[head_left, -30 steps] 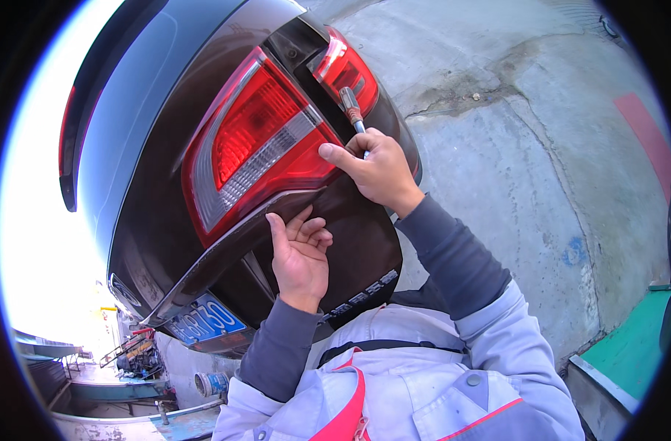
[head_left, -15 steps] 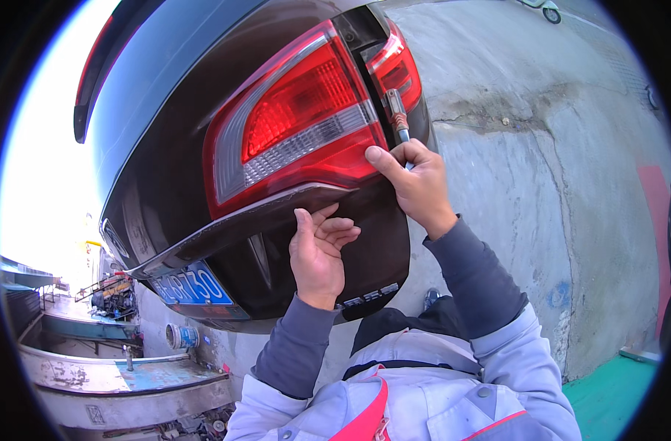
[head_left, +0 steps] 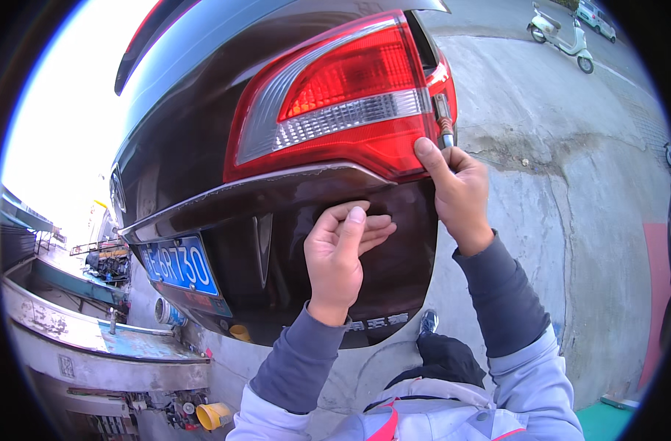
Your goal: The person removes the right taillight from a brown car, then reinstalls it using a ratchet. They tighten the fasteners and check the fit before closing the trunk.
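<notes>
A large red and clear tail light (head_left: 335, 81) fills the upper middle of a dark brown car's rear (head_left: 184, 95). My right hand (head_left: 459, 192) grips a slim metal tool (head_left: 445, 117) with a reddish band, held upright at the lamp's right edge; my thumb rests on or beside the lamp's lower corner. Just below the raised panel lip under the lamp, my left hand (head_left: 339, 261) has its palm turned up, fingers slightly bent and apart, with nothing visible in it; whether its fingertips touch the bodywork is unclear.
A white scooter (head_left: 570, 48) and a small vehicle (head_left: 594, 20) stand on the concrete at upper right. At lower left are metal structures (head_left: 70, 323), a bucket (head_left: 166, 311) and a yellow container (head_left: 212, 417). A green surface (head_left: 600, 422) lies at lower right.
The view has shifted, bringing the scooter in and the lamp further right. My left fingers have bent more toward the thumb; my right hand keeps its grip on the tool.
</notes>
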Demonstrator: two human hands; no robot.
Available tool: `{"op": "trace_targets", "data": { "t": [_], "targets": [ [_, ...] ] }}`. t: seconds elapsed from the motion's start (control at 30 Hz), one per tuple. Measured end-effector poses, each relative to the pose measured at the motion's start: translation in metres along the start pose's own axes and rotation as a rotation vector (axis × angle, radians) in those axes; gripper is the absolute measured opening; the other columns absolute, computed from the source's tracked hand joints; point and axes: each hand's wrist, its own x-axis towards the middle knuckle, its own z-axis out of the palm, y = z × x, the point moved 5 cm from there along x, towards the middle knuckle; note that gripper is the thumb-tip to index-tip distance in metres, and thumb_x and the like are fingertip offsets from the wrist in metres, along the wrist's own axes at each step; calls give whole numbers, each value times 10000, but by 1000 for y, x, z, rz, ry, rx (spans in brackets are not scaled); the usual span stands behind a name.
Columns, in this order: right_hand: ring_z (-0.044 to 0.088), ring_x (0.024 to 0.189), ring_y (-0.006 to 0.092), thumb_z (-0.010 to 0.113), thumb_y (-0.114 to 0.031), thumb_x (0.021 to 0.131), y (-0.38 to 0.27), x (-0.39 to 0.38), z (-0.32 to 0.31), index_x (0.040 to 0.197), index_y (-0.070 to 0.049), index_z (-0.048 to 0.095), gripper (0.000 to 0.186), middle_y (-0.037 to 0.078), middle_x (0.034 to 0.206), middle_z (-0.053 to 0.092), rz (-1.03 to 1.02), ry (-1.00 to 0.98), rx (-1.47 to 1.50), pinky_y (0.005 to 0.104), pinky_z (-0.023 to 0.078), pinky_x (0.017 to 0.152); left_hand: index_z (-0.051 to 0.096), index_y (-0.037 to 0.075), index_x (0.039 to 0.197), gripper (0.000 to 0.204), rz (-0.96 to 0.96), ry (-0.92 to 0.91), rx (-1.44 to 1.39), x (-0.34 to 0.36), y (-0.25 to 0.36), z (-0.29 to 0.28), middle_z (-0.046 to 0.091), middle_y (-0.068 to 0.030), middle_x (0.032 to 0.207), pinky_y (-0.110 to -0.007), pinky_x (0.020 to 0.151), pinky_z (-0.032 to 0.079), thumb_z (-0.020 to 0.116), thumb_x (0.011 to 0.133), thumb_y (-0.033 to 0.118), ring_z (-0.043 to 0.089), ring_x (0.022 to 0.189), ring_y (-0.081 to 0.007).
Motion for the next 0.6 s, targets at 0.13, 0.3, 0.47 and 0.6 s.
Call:
{"op": "trace_targets", "data": {
  "t": [0.13, 0.3, 0.47, 0.6],
  "targets": [
    [412, 582, 24, 867, -437, 944, 2, 1, 1, 648, -69, 566, 559, -76, 620, 516, -37, 17, 10, 241, 330, 524, 645, -38, 1193, 270, 73, -12, 51, -2, 0, 3, 778, -225, 1059, -422, 911, 656, 613, 1101, 214, 797, 987, -326],
    [456, 621, 35, 882, -462, 921, 6, -6, 9, 681, -51, 583, 562, -57, 644, 555, -87, 100, 30, 232, 392, 574, 638, -40, 1152, 229, 106, 9, 81, 1, -1, 2, 780, -215, 1038, -389, 863, 665, 637, 1089, 181, 804, 929, -304],
    [441, 648, 71, 890, -416, 919, 3, -13, 15, 713, -24, 587, 537, -16, 721, 523, -272, 232, -147, 269, 381, 576, 639, -35, 1125, 191, 130, 74, 117, 0, -5, 4, 768, -155, 949, -318, 783, 642, 683, 1060, 138, 778, 823, -212],
    [412, 640, 103, 886, -393, 924, 4, -12, 15, 730, -18, 577, 523, 7, 742, 479, -334, 221, -179, 305, 367, 567, 653, -5, 1058, 153, 326, 87, 588, -4, 15, 15, 701, -46, 829, -219, 674, 538, 762, 998, 84, 660, 670, -84]
  ]
}}
